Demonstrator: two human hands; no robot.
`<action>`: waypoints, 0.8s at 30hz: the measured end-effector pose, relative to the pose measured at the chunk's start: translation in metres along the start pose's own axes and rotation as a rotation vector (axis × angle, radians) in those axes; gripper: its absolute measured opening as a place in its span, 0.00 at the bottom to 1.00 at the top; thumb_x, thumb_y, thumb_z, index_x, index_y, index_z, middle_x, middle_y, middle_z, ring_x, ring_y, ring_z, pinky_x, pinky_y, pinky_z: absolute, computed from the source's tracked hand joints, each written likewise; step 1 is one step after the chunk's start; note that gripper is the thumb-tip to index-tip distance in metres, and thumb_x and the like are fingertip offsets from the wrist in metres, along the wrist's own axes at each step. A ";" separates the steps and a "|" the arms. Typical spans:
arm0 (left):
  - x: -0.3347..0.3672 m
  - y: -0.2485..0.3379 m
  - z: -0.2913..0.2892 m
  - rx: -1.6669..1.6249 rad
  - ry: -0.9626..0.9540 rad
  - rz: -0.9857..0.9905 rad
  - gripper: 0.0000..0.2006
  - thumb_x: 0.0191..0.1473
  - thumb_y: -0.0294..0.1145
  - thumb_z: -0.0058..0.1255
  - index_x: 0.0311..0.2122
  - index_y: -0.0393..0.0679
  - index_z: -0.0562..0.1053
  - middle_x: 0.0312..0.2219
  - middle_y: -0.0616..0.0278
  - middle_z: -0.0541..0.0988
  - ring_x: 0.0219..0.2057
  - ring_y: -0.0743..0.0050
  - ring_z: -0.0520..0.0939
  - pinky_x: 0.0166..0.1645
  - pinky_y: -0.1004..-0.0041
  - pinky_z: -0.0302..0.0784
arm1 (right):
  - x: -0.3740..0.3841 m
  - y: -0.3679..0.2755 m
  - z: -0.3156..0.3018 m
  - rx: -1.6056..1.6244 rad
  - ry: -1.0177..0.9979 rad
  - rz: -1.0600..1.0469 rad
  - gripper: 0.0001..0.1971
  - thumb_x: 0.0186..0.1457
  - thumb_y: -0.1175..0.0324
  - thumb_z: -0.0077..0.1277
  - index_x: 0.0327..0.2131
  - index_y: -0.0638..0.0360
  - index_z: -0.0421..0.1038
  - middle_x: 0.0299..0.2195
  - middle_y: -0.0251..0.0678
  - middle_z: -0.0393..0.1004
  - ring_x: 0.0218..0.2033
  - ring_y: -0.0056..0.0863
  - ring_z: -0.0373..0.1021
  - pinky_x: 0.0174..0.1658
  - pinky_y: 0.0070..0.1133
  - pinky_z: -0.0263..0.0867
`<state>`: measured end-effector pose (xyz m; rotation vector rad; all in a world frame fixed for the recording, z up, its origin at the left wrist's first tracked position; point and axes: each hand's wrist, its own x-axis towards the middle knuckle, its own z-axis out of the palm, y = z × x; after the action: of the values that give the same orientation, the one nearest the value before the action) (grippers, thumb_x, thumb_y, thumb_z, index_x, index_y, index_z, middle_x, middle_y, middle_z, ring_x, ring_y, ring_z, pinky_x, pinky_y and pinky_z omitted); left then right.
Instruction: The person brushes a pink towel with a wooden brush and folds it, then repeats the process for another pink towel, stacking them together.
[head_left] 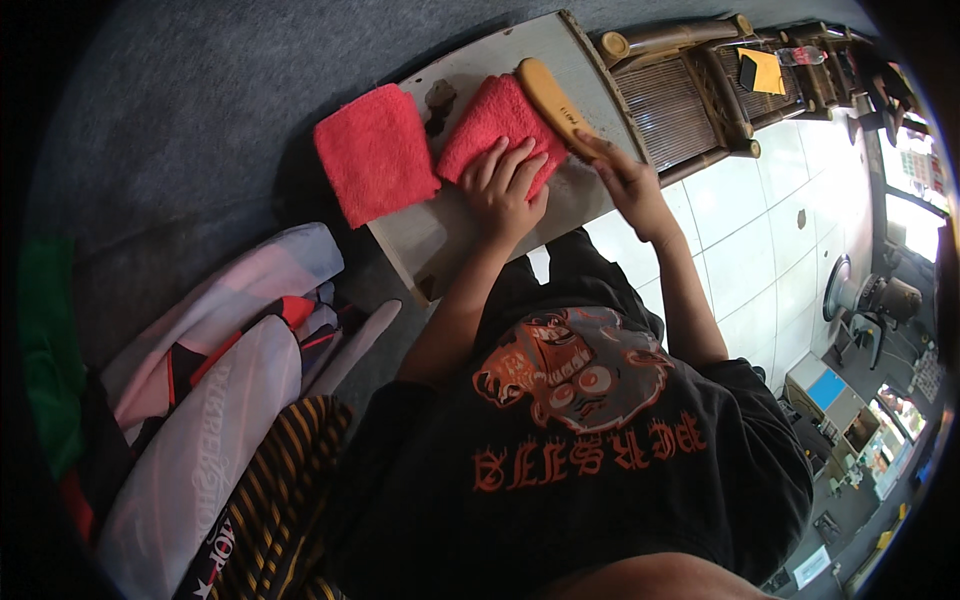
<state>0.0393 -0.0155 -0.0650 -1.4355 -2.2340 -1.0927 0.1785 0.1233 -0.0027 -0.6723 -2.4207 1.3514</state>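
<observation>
"What do our hands have, and where?"

"Clock from the middle of the counter, twelve at the top of the view: our left hand lies spread, palm down, on the folded red terry cloth at the centre, pressing rather than gripping. Our right hand, at three, grasps the long yellow-brown wooden brush, which points toward one along the cloth's right edge."

"Does anything crowd us?"

"At nine, a second folded red terry square reaches past the counter's edge. Between the two cloths we see a dark worn patch. Our left hand hides the near part of the first cloth, and we can't tell how the bristles sit."

"And farther out?"

"At two, a brown bamboo bench stands just beside the counter, carrying a yellow packet and a clear plastic bottle. Past three we have white floor tiles; toward four, a round electric fan, well apart."

"Our other side?"

"Pale draped fabric between seven and eight, black-and-gold striped cloth at seven, green cloth at eight. Between five and six, our black printed T-shirt fills the view."
</observation>
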 end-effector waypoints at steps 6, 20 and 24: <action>0.003 0.000 -0.004 0.007 -0.022 0.005 0.18 0.34 0.31 0.58 0.37 0.57 0.77 0.43 0.76 0.77 0.50 0.68 0.73 0.52 0.63 0.59 | 0.004 -0.016 0.006 -0.117 -0.035 0.128 0.19 0.60 0.70 0.43 0.55 0.48 0.63 0.42 0.47 0.74 0.42 0.44 0.73 0.42 0.27 0.67; 0.000 -0.004 -0.004 -0.030 -0.042 0.015 0.15 0.41 0.34 0.55 0.39 0.53 0.77 0.45 0.70 0.77 0.50 0.66 0.74 0.53 0.64 0.60 | 0.019 -0.032 0.025 -0.197 0.030 -0.185 0.19 0.55 0.69 0.49 0.51 0.49 0.68 0.27 0.46 0.73 0.28 0.46 0.71 0.32 0.34 0.67; -0.010 -0.007 0.002 -0.004 -0.033 -0.009 0.14 0.44 0.38 0.54 0.39 0.51 0.77 0.43 0.66 0.77 0.47 0.64 0.75 0.53 0.64 0.60 | 0.023 -0.046 0.036 -0.234 -0.144 -0.176 0.20 0.55 0.67 0.49 0.52 0.42 0.67 0.27 0.46 0.73 0.28 0.46 0.71 0.32 0.35 0.66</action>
<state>0.0384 -0.0219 -0.0754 -1.4576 -2.2641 -1.0843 0.1311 0.0886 0.0182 -0.4139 -2.7080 1.0935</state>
